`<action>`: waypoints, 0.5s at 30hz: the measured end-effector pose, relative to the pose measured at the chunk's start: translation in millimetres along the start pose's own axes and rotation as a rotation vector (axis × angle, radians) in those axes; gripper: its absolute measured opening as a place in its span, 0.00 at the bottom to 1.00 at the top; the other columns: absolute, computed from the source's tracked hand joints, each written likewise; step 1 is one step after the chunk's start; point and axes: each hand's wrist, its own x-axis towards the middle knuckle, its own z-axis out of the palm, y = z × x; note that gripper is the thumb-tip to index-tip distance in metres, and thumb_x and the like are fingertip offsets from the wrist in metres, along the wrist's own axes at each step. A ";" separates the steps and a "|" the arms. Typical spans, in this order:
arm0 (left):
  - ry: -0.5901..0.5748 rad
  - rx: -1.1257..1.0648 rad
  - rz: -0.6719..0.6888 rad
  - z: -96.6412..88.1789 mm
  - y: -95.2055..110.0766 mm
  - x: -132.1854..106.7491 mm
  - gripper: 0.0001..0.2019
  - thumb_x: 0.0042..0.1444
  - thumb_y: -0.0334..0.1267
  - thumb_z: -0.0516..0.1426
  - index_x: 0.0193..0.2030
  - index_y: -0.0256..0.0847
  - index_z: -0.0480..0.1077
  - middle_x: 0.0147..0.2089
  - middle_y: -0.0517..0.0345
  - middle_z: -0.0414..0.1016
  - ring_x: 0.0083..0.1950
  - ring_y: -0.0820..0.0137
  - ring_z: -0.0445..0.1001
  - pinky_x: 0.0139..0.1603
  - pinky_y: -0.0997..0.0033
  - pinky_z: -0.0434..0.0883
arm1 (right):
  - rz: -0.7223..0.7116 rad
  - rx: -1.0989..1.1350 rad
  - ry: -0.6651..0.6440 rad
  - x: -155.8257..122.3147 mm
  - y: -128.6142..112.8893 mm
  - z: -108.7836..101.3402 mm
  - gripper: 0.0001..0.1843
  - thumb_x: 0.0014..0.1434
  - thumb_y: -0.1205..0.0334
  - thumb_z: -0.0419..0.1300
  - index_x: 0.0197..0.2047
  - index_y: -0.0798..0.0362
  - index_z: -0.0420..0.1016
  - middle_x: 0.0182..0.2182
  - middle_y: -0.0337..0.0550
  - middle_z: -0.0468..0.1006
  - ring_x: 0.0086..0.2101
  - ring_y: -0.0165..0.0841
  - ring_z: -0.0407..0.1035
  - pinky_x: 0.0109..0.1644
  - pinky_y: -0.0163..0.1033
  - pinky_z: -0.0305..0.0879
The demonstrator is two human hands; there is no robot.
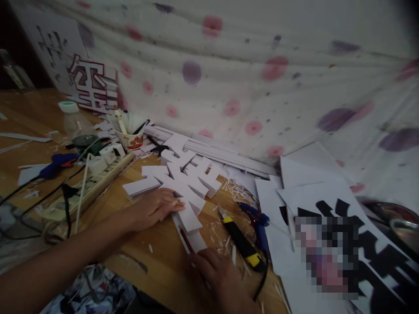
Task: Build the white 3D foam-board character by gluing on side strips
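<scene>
A white three-dimensional cut-out character with raised side walls lies on the wooden table. My left hand grips its near-left part, bent fingertips pressed on the top surface. Under its lowest stroke, a white paper strip sticks out toward me. My right hand is closed around a dark red pencil, whose tip points at the strip beside the character's edge. Just right of that hand lies a black and yellow utility knife. Beyond the knife rests a blue glue gun with a small red light.
A power strip with plugs and cables runs along the left, near another blue glue gun, a bottle and a cup of tools. White sheets with black characters lie right. Paper scraps litter the table.
</scene>
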 end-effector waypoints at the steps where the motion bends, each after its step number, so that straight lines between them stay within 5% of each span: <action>1: -0.008 -0.003 0.004 -0.6 -1.0 0.3 0.22 0.66 0.39 0.38 0.53 0.45 0.70 0.49 0.57 0.76 0.51 0.69 0.70 0.62 0.62 0.55 | -0.023 -0.066 -0.023 4.6 -2.7 5.5 0.16 0.56 0.73 0.54 0.48 0.52 0.66 0.33 0.40 0.76 0.32 0.33 0.71 0.33 0.35 0.66; 6: -0.016 0.021 0.038 -3.7 -2.9 1.3 0.20 0.65 0.37 0.40 0.51 0.45 0.71 0.50 0.58 0.75 0.50 0.69 0.70 0.60 0.63 0.58 | -0.045 -0.265 -0.165 35.3 -22.7 15.1 0.11 0.57 0.73 0.55 0.44 0.56 0.66 0.30 0.43 0.76 0.28 0.34 0.69 0.25 0.36 0.61; 15: -0.009 0.054 0.059 -6.3 -4.8 2.0 0.19 0.65 0.36 0.41 0.52 0.46 0.70 0.50 0.58 0.75 0.50 0.69 0.71 0.59 0.62 0.60 | 0.128 -0.234 -0.287 57.6 -29.8 29.3 0.16 0.56 0.75 0.51 0.49 0.59 0.63 0.35 0.51 0.77 0.28 0.37 0.72 0.23 0.37 0.62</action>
